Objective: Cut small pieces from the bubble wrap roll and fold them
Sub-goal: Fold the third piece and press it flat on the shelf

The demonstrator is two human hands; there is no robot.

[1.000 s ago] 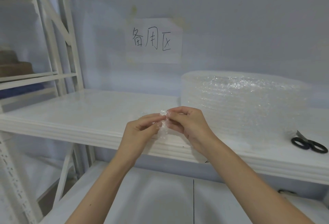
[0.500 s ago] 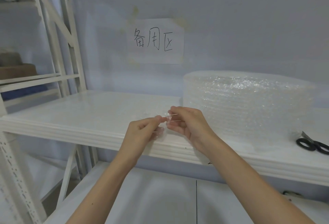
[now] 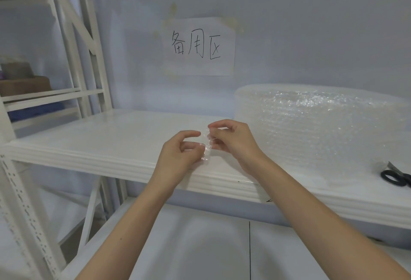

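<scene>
Pinching small bubble wrap piece point(image 3: 206, 147) between left hand point(image 3: 178, 157) and right hand point(image 3: 231, 140), left of bubble wrap roll point(image 3: 315, 128). Likely handling featherlight, limp, slippery; gripping edges.

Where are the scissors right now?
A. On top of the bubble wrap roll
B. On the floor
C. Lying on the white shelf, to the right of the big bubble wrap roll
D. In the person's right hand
C. The scissors lie on the shelf beside the bubble wrap roll, while the left hand and right hand hold only a small bubble wrap piece.
</scene>
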